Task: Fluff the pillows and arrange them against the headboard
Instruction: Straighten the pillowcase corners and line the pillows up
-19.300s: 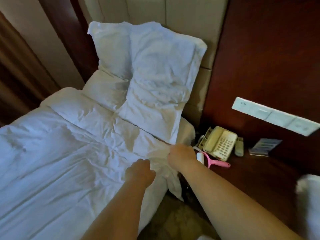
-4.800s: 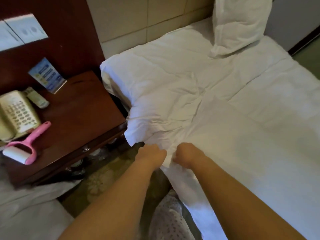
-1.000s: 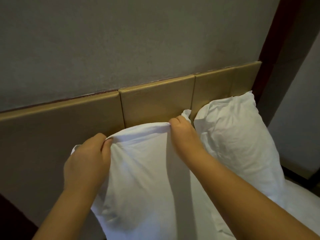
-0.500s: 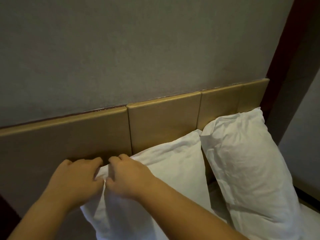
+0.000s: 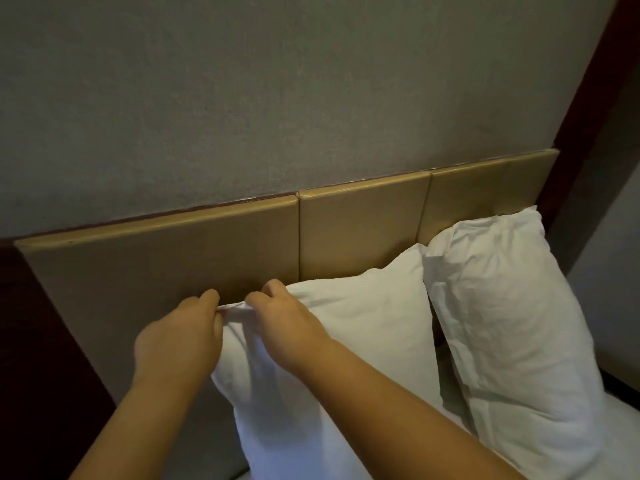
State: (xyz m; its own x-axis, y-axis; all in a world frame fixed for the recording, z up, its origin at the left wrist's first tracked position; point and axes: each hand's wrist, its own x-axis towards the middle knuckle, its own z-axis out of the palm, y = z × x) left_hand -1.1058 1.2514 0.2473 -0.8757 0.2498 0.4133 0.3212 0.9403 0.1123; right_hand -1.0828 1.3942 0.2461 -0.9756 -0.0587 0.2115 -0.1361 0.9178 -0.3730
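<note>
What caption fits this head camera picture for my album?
Left hand and right hand pinch the top corner of a white pillow at the tan headboard, beside a second pillow.

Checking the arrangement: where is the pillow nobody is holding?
Head view, right side: the free pillow leans against the headboard's right end, beside the held pillow, pinched by the left hand and right hand.

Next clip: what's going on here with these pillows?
A person is setting pillows up with bare hands. The left hand and right hand both pinch the upper left corner of a white fabric pillow that stands leaning on the tan padded headboard. A second white pillow already leans on the headboard just to its right. Above the headboard is a grey textured wall.
</note>
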